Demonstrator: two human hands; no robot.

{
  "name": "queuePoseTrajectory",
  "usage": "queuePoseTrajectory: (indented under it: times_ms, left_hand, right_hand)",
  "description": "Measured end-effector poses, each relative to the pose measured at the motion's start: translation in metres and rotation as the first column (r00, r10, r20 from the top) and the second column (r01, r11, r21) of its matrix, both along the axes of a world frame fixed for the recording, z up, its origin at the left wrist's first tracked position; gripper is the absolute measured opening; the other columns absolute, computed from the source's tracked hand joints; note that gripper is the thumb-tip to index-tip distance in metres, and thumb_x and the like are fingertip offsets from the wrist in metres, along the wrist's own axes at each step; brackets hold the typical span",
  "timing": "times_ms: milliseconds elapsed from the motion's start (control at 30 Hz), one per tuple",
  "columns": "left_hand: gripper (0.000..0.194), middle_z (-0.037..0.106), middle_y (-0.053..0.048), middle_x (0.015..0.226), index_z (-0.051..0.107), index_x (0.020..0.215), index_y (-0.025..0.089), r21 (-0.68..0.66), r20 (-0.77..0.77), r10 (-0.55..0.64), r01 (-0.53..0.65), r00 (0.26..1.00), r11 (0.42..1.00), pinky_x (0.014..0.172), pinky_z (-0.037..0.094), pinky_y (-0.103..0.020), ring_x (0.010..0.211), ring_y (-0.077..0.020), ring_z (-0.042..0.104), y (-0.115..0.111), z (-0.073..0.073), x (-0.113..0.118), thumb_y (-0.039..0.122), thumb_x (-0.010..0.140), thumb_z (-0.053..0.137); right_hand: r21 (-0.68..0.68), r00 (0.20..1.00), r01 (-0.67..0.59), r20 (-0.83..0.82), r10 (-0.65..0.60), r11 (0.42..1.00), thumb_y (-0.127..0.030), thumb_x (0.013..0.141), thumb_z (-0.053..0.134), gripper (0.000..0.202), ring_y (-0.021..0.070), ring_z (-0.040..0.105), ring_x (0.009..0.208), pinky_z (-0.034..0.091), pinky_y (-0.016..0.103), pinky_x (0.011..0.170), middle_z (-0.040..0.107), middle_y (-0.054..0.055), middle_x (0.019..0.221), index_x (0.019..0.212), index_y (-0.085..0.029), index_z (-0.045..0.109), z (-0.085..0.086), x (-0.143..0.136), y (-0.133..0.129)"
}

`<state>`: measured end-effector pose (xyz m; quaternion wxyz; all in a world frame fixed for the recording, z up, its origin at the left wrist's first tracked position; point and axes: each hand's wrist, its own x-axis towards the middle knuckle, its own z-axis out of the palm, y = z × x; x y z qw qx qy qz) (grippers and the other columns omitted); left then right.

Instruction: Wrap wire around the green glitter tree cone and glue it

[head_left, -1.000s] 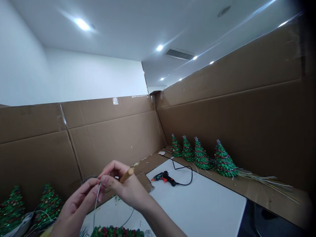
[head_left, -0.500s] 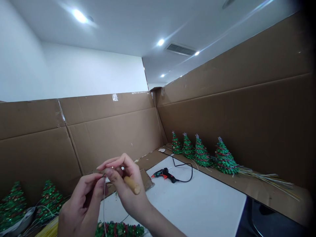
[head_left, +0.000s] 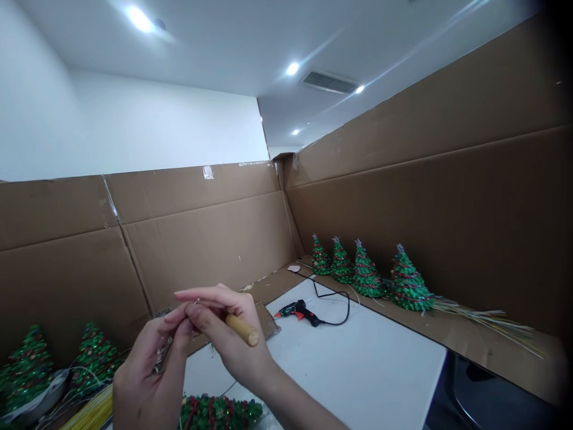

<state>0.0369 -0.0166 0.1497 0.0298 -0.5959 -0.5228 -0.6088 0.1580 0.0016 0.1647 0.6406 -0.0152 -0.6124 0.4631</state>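
Note:
The fingertips of my left hand [head_left: 150,364] and my right hand [head_left: 233,334] meet over the near left of the white board. Closed in a pinch, my left hand has something too small to make out at its thumb and forefinger. A tool with a round light wooden handle [head_left: 243,330] lies across my right palm, gripped by the curled fingers; its working end is hidden. My right thumb and forefinger press close to the left fingertips. Below the hands, a green beaded Christmas tree with red garland [head_left: 221,412] lies on its side.
A black hot glue gun [head_left: 298,312] with its cord rests on the white board [head_left: 358,364]. Several beaded trees [head_left: 409,280] stand along the right cardboard wall, beside a bundle of thin strands [head_left: 483,316]. At left are two more trees [head_left: 92,358] and yellow strands [head_left: 92,412].
My hands have drawn closer together at the fingertips. The pale strand that hung below them is now mostly out of sight. The view has tipped slightly.

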Motion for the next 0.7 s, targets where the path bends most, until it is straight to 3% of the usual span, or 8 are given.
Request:
queuePoseTrajectory:
  times_ms: [100,233,333,467,600,700]
  left_hand:
    - [0.037,0.067,-0.003,0.087,0.063,0.082,0.025,0.014,-0.055,0.026,-0.025,0.998,1.0,0.065,0.05,-0.026,0.08,-0.0211,0.061,-0.001,-0.002,0.001,0.06,0.074,0.052]
    - [0.036,0.063,-0.002,0.069,0.058,0.069,0.023,-0.144,-0.145,-0.139,0.118,0.98,0.982,0.063,0.045,-0.025,0.074,-0.0203,0.059,-0.001,0.002,0.002,0.056,0.079,0.049]
    - [0.039,0.06,-0.001,0.065,0.054,0.062,0.021,-0.297,-0.18,-0.246,0.185,0.953,0.937,0.063,0.042,-0.025,0.074,-0.0197,0.057,-0.001,0.008,0.003,0.053,0.083,0.045]
    - [0.042,0.058,-0.001,0.064,0.052,0.059,0.021,-0.372,-0.185,-0.292,0.208,0.938,0.905,0.061,0.039,-0.024,0.073,-0.019,0.055,0.002,0.012,-0.002,0.054,0.083,0.043]
    - [0.04,0.057,0.0,0.062,0.057,0.065,0.02,-0.437,-0.178,-0.312,0.209,0.933,0.875,0.059,0.038,-0.024,0.065,-0.0173,0.053,0.009,0.009,-0.026,0.056,0.081,0.046]
    - [0.038,0.056,0.0,0.061,0.06,0.068,0.019,-0.428,-0.149,-0.329,0.239,0.933,0.872,0.058,0.038,-0.023,0.062,-0.0165,0.053,0.015,0.007,-0.049,0.054,0.079,0.051]
  right_hand:
    - [-0.004,0.999,0.039,-0.026,-0.039,0.999,-0.035,0.086,0.054,0.024,0.0162,0.064,0.083,0.05,0.031,0.073,0.071,0.003,0.086,0.103,-0.026,0.069,-0.001,0.001,0.002]
    - [-0.017,0.947,0.302,-0.109,-0.302,0.953,-0.032,0.087,0.052,0.021,0.0157,0.061,0.083,0.049,0.03,0.072,0.071,0.002,0.084,0.095,-0.027,0.072,0.0,0.008,0.012]
    - [-0.089,0.847,0.461,-0.253,-0.468,0.883,-0.029,0.085,0.055,0.017,0.0157,0.061,0.085,0.047,0.032,0.078,0.071,0.001,0.083,0.088,-0.026,0.072,0.001,0.02,0.027]
    - [-0.208,0.677,0.606,-0.373,-0.635,0.768,-0.027,0.082,0.059,0.014,0.0145,0.061,0.081,0.045,0.033,0.081,0.068,-0.001,0.077,0.088,-0.025,0.071,0.001,0.041,0.045]
    - [-0.302,0.478,0.716,-0.446,-0.757,0.63,-0.029,0.081,0.058,0.016,0.0151,0.06,0.081,0.044,0.035,0.083,0.065,0.001,0.076,0.089,-0.021,0.069,0.0,0.067,0.057]
    - [-0.34,0.397,0.746,-0.463,-0.792,0.572,-0.032,0.081,0.057,0.02,0.0162,0.06,0.083,0.044,0.036,0.083,0.065,0.002,0.079,0.094,-0.02,0.067,-0.003,0.086,0.064]
